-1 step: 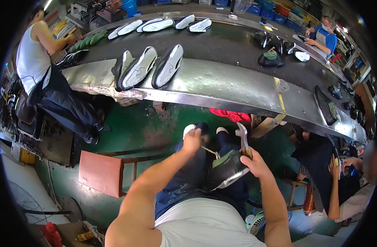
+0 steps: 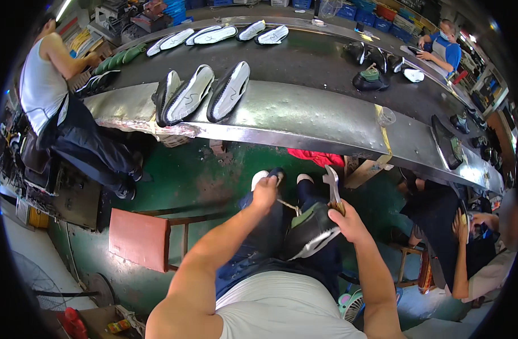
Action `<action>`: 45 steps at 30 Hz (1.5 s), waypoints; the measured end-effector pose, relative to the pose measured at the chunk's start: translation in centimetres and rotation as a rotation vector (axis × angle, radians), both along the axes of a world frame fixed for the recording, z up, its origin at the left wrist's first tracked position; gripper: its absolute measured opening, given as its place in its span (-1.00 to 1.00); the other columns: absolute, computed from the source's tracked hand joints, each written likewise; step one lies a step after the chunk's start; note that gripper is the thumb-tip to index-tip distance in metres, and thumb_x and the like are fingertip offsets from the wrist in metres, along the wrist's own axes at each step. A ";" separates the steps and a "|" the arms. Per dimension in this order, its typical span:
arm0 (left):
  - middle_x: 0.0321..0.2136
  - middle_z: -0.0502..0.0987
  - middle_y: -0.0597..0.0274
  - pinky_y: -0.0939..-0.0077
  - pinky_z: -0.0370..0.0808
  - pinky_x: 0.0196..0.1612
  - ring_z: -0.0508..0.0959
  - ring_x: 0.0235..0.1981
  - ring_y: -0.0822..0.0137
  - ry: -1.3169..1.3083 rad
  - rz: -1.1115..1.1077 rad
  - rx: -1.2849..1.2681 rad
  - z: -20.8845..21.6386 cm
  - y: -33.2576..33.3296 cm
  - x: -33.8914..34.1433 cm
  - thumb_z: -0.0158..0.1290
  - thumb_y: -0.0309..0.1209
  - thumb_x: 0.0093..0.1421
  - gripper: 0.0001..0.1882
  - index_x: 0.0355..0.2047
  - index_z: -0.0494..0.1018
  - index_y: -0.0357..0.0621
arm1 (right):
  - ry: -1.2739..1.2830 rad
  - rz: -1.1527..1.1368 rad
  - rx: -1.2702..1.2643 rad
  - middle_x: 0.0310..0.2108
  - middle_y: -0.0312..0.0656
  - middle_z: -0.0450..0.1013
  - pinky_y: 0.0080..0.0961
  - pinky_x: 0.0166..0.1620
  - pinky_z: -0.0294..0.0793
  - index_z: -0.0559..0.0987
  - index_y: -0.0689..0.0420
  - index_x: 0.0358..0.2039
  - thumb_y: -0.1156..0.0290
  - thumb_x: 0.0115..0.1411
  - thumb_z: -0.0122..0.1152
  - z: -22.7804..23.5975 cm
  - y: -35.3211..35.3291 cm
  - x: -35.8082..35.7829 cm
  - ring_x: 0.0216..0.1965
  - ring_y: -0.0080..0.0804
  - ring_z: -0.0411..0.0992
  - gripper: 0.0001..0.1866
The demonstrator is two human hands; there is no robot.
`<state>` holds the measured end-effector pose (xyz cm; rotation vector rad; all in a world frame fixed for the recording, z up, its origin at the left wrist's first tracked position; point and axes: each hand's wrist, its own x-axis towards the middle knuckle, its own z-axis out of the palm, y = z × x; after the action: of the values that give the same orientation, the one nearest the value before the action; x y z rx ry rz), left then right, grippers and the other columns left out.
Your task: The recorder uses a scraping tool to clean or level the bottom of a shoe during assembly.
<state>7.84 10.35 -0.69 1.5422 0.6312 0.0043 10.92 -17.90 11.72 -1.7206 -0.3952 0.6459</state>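
A black shoe (image 2: 305, 235) with a green lining and a whitish lower edge rests on my lap, tilted. From its opening a light cord (image 2: 289, 204) runs up to my left hand (image 2: 265, 192), which is closed on it in front of the shoe. My right hand (image 2: 352, 224) is wrapped round the handle of a hammer (image 2: 331, 183), beside the shoe. The hammer's metal head points up and away from me. My right thumb lies close to the shoe's upper; whether it presses on it I cannot tell.
Ahead runs a long dark conveyor (image 2: 304, 63) with a metal edge (image 2: 281, 116), bearing several shoes. A red-topped stool (image 2: 139, 239) stands at left, a small fan (image 2: 352, 305) by my right side. Co-workers are at left (image 2: 50, 85), far right (image 2: 442, 48) and near right (image 2: 473, 248).
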 end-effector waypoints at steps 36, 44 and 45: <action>0.34 0.20 -0.14 0.38 0.14 0.38 0.23 0.36 0.09 0.141 -0.615 -0.113 3.2 -6.3 -10.1 0.21 -0.47 0.06 0.08 0.47 -0.23 -0.20 | -0.082 -0.008 -0.587 -0.24 0.21 0.53 -0.12 -0.09 0.48 0.39 0.28 0.08 0.24 0.22 0.22 -3.2 -4.7 -6.3 -0.16 0.17 0.52 -0.49; 0.39 0.04 -0.26 0.38 -0.02 0.43 0.07 0.43 0.13 0.122 -0.613 0.099 2.3 -8.3 -11.4 0.25 -0.37 0.12 0.14 0.44 -0.35 -0.36 | -0.481 0.526 -0.444 -0.30 0.08 0.55 -0.10 -0.08 0.49 0.38 0.27 0.13 0.36 0.24 0.16 -1.2 -5.4 -5.5 -0.23 0.18 0.51 -0.52; 0.40 0.02 -0.24 0.38 -0.03 0.44 0.04 0.44 0.15 0.054 -0.628 0.133 1.7 -8.4 -11.6 0.20 -0.32 0.19 0.08 0.44 -0.34 -0.35 | -0.558 0.550 -0.538 -0.31 0.07 0.55 -0.10 -0.09 0.50 0.41 0.28 0.07 0.38 0.22 0.17 -1.2 -4.9 -5.3 -0.23 0.15 0.52 -0.56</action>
<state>-3.78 1.91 0.97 1.8191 0.1684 -0.4798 5.61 -22.77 10.52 -2.3299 -1.2014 0.6889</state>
